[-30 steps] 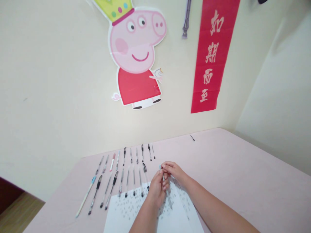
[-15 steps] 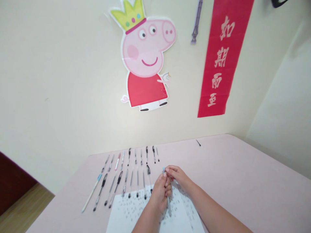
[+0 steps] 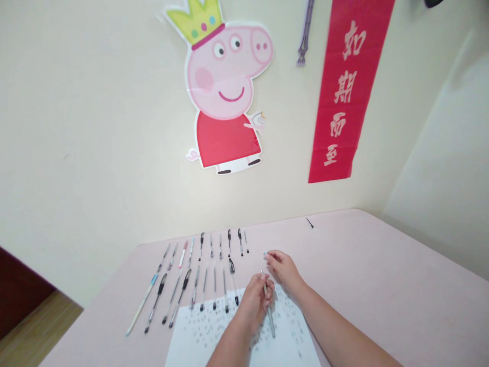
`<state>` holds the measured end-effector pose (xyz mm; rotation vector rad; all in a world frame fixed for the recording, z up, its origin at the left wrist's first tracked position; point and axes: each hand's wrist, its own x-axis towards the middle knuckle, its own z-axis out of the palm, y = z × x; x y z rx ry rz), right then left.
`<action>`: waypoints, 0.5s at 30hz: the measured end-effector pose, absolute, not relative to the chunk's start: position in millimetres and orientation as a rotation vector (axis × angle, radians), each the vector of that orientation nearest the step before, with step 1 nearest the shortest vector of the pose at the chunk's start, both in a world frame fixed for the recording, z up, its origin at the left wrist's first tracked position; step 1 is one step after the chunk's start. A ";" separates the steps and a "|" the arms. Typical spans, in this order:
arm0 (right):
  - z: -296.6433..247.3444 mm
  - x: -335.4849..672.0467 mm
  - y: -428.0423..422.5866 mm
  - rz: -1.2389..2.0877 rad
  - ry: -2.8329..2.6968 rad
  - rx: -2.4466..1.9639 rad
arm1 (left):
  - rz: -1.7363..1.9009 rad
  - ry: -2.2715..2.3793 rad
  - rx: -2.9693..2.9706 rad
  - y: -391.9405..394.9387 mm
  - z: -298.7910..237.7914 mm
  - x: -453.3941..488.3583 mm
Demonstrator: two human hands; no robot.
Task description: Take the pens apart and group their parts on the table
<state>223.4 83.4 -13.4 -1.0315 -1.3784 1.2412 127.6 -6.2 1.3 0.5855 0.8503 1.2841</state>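
My left hand (image 3: 255, 300) is closed around a slim grey-green pen (image 3: 271, 322). The pen's narrow tip pokes out above the thumb, and its lower end slants down over a sheet of paper (image 3: 191, 339) with dark handwriting. Just beyond it, my right hand (image 3: 281, 266) pinches a small light-blue pen cap (image 3: 265, 253), held apart from the pen. Left of my hands, a clear pen with a black cap (image 3: 232, 266) lies with its lower end on the paper's upper edge.
Two rows of pens and refills lie at the left, among them a cream pen with a blue cap (image 3: 142, 305) and a pink-and-white pen (image 3: 183, 254). A small dark slender piece (image 3: 309, 223) rests near the table's (image 3: 374, 285) back edge, by the wall.
The blue cap has come off the pen. My right hand has moved up and right with it, away from my left hand, and the pen's tip now shows.
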 end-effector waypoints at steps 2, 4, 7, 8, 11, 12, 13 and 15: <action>-15.5 227.3 87.8 1.076 -1.486 -1.107 | 1.302 0.862 0.549 -4.8 1.3 128.3; -16.3 231.2 89.2 0.909 -1.622 -1.205 | 1.322 0.877 0.522 -3.6 1.5 128.8; -15.2 236.7 86.7 0.667 -1.839 -1.334 | 1.361 0.898 0.519 -2.7 1.7 127.9; -14.6 238.3 85.4 0.602 -1.896 -1.371 | 1.364 0.903 0.527 -2.5 1.5 127.2; -13.5 241.6 82.3 0.466 -1.999 -1.456 | 1.359 0.900 0.536 -1.7 0.1 124.6; -13.4 242.0 82.0 0.440 -2.011 -1.468 | 1.361 0.895 0.525 -1.2 -0.3 123.8; -13.3 242.1 81.9 0.424 -2.012 -1.465 | 1.365 0.889 0.509 -0.6 -0.6 123.1; -12.7 241.2 82.1 0.416 -1.987 -1.414 | 1.380 0.874 0.465 0.4 -0.5 122.3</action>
